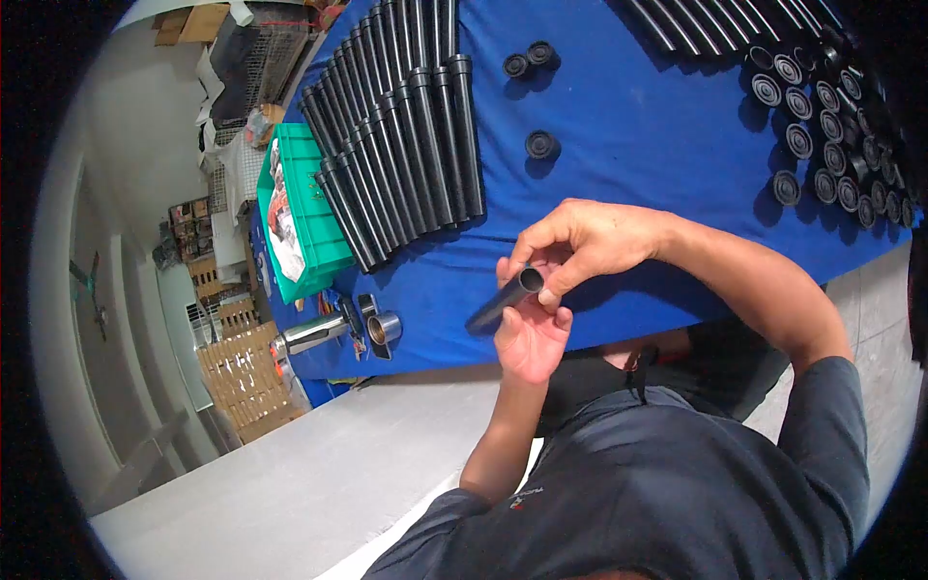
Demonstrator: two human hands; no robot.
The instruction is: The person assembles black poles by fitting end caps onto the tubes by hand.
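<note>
A black tube (pixel 499 307) is held tilted over the table's near edge, its round open mouth facing up toward me. My left hand (pixel 534 346) supports it from below, palm up, with the fingers around it and the thumb alongside. My right hand (pixel 590 242) grips the tube near its open mouth, thumb on one side and fingers on the other. What lies behind my right fingers is hidden. Nearest to the hands on the blue cloth is a round black cap (pixel 541 145), with two more black caps (pixel 529 60) farther back.
Rows of black tubes with collared ends (pixel 425 145) lie on the blue-covered table (pixel 619 116). Beside them stands a green crate (pixel 324 246) with white contents. A chrome cylinder (pixel 314 332) and a metal ring (pixel 385 329) lie near the edge. Several black caps (pixel 798 141) cluster at right, below bare tubes (pixel 720 24).
</note>
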